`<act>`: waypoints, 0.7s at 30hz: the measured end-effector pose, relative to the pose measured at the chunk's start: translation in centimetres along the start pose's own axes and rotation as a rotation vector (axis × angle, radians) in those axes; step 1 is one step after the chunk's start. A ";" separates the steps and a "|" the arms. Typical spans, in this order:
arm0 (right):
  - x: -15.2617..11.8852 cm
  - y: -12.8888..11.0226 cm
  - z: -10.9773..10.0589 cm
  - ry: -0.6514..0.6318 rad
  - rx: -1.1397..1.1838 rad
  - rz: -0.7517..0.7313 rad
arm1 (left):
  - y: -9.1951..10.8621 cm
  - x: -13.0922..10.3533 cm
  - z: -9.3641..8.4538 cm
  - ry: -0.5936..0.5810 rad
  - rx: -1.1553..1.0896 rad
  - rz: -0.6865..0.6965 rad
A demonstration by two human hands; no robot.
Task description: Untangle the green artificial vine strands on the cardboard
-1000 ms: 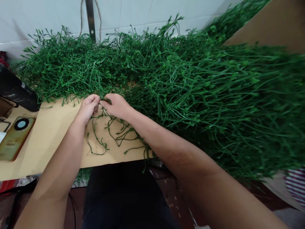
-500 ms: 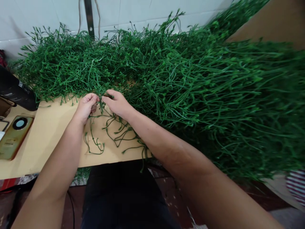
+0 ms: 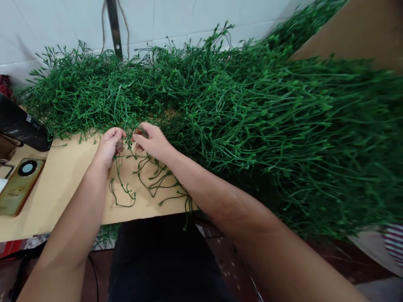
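Since the picture from 1 second back, both hands have slid a little up the board toward the green heap, and the right hand, closed then, now has its fingers loosened and spread.

The left hand (image 3: 109,145) is curled into a loose fist, knuckles up, thumb and fingertips pinched on thin green strands at the near edge of the pile. The right hand (image 3: 151,139) sits just beside it, palm down, thumb and forefinger nipping the same clump of sprigs (image 3: 129,136) while the other fingers fan out over the stems. The 2 hands nearly touch, with the pinched stems running between them. Both forearms are bare and reach in from the bottom of the view, the left one nearly straight, the right one angled in from the lower right.

Below the hands a few loose sprigs (image 3: 147,176) trail over the tan board (image 3: 66,180), some hanging past its near edge. The big heap of green plastic stems (image 3: 239,113) covers the board from the left end to the far right, banked against a white tiled wall (image 3: 176,19).

At the left end of the board lie a gold-coloured phone (image 3: 18,185), back up, and a black object (image 3: 19,126) behind it. A sheet of brown cardboard (image 3: 355,31) leans at the upper right.
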State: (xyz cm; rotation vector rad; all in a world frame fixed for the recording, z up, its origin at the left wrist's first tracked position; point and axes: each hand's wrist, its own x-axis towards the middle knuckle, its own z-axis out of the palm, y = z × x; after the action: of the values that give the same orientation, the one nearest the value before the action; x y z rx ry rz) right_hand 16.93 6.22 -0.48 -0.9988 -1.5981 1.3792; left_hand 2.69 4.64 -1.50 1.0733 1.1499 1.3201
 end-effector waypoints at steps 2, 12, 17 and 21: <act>-0.2 0.2 0.1 -0.018 -0.054 -0.057 | 0.0 0.0 0.0 0.008 -0.015 0.000; -0.1 1.6 0.0 0.067 -0.304 -0.182 | 0.2 -0.5 0.3 -0.084 -0.005 0.012; -1.0 0.4 0.0 0.107 -0.692 -0.204 | 0.1 -0.7 0.6 -0.095 -0.001 0.008; -1.9 -0.3 0.5 0.016 -0.948 -0.150 | 0.1 -0.9 1.2 -0.054 0.047 -0.006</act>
State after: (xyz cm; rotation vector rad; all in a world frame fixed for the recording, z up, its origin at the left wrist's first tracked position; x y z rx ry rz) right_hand 17.20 4.30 -0.38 -1.3516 -2.3082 0.4536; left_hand 3.96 3.86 -1.21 1.1322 1.1482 1.2573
